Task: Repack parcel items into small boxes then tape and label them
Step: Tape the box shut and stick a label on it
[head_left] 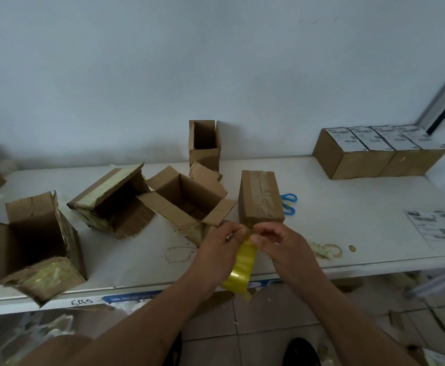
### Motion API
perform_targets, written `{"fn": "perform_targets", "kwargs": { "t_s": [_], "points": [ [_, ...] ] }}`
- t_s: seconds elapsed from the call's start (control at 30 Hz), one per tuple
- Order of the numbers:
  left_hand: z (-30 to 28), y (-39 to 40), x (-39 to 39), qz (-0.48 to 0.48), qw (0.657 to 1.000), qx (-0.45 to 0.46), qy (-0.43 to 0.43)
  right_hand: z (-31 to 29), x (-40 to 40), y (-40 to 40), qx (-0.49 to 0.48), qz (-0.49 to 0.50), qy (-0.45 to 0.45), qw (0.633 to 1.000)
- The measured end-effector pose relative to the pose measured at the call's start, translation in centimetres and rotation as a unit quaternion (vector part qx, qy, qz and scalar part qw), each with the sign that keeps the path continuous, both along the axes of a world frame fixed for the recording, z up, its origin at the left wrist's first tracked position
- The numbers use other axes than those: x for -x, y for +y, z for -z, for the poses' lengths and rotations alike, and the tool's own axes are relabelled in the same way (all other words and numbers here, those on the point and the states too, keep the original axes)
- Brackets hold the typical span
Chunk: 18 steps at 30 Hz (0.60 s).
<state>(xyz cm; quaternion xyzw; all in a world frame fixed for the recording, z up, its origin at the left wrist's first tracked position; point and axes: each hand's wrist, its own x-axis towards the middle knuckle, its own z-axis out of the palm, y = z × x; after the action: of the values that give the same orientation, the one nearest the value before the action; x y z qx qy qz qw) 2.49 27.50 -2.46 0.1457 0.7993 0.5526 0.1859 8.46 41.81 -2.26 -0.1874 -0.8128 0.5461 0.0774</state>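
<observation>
Left grip: our left hand (222, 237) has its fingers curled round the top of the yellow tape roll (240, 268), which hangs below it over the bench's near edge.
Right grip: our right hand (274, 240) pinches at the tape's free end with thumb and forefinger, touching the left fingertips; whether the end is lifted yet we cannot tell.
Key relation: the closed small box (261, 198) lies just beyond both grips, its near end almost touching the fingertips, its long axis running near to far, with a taped seam along the top. The right hand looks slightly nearer to it.
Judged next move: draw tape away from us along that axis, from the near end.
Open boxes: one open carton (189, 199) lies left of the closed box, another (113, 199) further left on its side, a torn one (39, 241) at the near left, an upright one (204, 143) by the wall.
Other things: blue scissors (288, 203) right of the closed box, a label sheet (438, 225) near the right edge, labelled finished boxes (380, 151) far right.
Surface: white bench (348, 207).
</observation>
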Motion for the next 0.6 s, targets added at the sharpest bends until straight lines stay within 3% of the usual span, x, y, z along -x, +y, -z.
{"fn": "perform_targets", "kwargs": {
  "t_s": [0.3,0.43,0.6],
  "points": [
    [1.4,0.5,-0.4,-0.013,0.989,0.046,0.140,-0.1,0.2,-0.1,0.045,0.011,-0.017,0.999],
    [2.0,0.3,-0.7,-0.045,0.937,0.072,0.340,-0.1,0.2,0.3,0.060,0.015,-0.038,0.997],
    [2.6,0.1,-0.2,0.007,0.917,0.063,0.395,-0.5,0.1,0.4,0.068,0.001,-0.049,0.996]
  ]
}}
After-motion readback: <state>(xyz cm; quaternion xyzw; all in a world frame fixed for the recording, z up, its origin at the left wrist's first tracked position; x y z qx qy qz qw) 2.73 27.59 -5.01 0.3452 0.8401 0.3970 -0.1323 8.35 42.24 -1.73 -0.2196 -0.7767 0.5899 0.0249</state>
